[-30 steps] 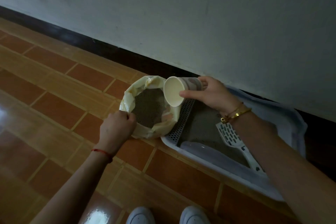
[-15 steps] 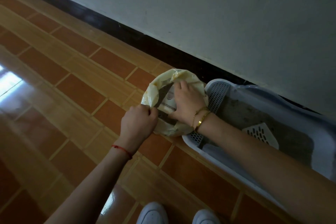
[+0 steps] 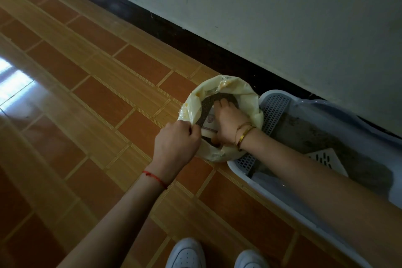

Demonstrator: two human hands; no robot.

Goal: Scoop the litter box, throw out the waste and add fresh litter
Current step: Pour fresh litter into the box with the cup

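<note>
Glossy tiled floor (image 3: 91, 102) is carrying a yellow litter bag (image 3: 250, 102) touching the litter box (image 3: 272, 187) by the wall; white shoes (image 3: 187, 253) are standing nearer.

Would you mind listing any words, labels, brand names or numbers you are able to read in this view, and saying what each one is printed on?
No text here can be read.
Paper cup, pushed into the litter in the yellow bag by the right hand: a printed design shows on its side, too blurred to read.
Litter box, slotted scoop and white shoes: no lettering visible.
</note>
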